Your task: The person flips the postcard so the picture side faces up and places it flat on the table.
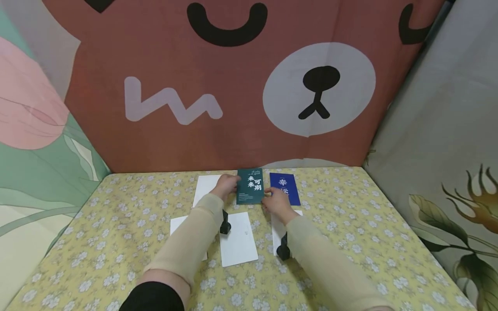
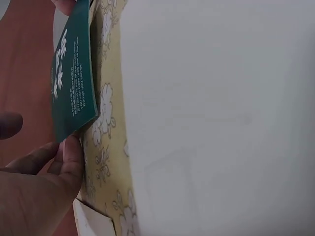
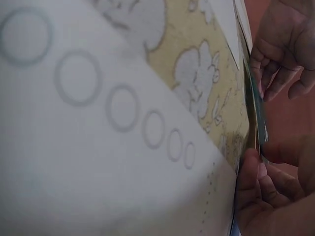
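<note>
A green card (image 1: 250, 192) with white lettering is held at the far side of the table, between the two hands. My right hand (image 1: 279, 204) pinches its right edge, thumb in front and fingers behind. At the left edge, the fingertips of my left hand (image 1: 225, 186) touch the card; the left thumb (image 2: 11, 125) stands away from it in the left wrist view. In that view the green card (image 2: 76, 81) is tilted up off the cloth. A blue card (image 1: 283, 183) with white lettering lies just right, partly hidden by my right hand.
White cards lie around the hands: one at the back left (image 1: 203, 185), one at the front left (image 1: 177, 223), one in the middle (image 1: 239, 244), one under the right wrist (image 1: 277, 231). Yellow floral cloth (image 1: 342, 242) covers the table. A brown printed backdrop (image 1: 233, 142) rises behind.
</note>
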Demonstrator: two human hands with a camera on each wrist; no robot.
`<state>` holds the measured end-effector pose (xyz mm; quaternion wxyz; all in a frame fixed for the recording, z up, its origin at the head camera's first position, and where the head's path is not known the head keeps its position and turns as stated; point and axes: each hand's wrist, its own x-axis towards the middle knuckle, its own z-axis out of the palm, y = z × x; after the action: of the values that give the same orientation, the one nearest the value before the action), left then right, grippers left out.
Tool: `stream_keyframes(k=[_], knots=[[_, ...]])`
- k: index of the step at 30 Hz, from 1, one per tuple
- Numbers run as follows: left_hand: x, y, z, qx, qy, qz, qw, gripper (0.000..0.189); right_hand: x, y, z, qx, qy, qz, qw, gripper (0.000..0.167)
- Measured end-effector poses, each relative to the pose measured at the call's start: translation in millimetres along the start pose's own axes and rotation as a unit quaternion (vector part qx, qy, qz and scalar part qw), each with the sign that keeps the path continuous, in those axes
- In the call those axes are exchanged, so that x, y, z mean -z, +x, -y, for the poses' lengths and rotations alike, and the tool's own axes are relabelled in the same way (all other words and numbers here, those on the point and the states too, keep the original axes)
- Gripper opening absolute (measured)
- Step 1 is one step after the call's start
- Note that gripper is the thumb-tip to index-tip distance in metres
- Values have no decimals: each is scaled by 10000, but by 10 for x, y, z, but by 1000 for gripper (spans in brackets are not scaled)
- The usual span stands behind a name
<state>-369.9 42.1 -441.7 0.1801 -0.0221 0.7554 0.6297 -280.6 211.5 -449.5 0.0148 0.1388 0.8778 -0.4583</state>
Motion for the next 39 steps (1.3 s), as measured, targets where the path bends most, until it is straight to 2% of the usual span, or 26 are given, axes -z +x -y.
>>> stream_keyframes(k=[4, 10, 16, 21, 24, 28, 31, 39], knots=[[-17, -8, 0, -35, 98, 46, 9999, 51, 15, -3, 23, 2, -543, -61, 9985, 38], [-96, -73, -25, -182, 623, 235, 9976, 50, 44, -14, 16, 140, -1095, -97, 9938, 37], [-160, -123, -83, -298, 617, 222, 9974, 51, 74, 3, 17, 254, -1237, -45, 9920, 38], [-159, -106, -47, -158, 543, 139, 9983, 49, 56, -11, 15, 217, -1216, 137, 9922, 39], [-139, -105, -18, -182, 470, 147, 9986, 51, 45, -25, 10, 231, -1188, 204, 9924, 40], [-67, -129, -23, -190, 304, 152, 9992, 53, 63, -41, 26, 159, -1019, 228, 9944, 44], [39, -143, -47, -211, 231, 121, 9994, 56, 98, -57, 62, 152, -777, 239, 9966, 46], [476, -176, -103, -406, 171, -100, 9990, 56, 125, -74, 137, 118, -567, 286, 9979, 45]])
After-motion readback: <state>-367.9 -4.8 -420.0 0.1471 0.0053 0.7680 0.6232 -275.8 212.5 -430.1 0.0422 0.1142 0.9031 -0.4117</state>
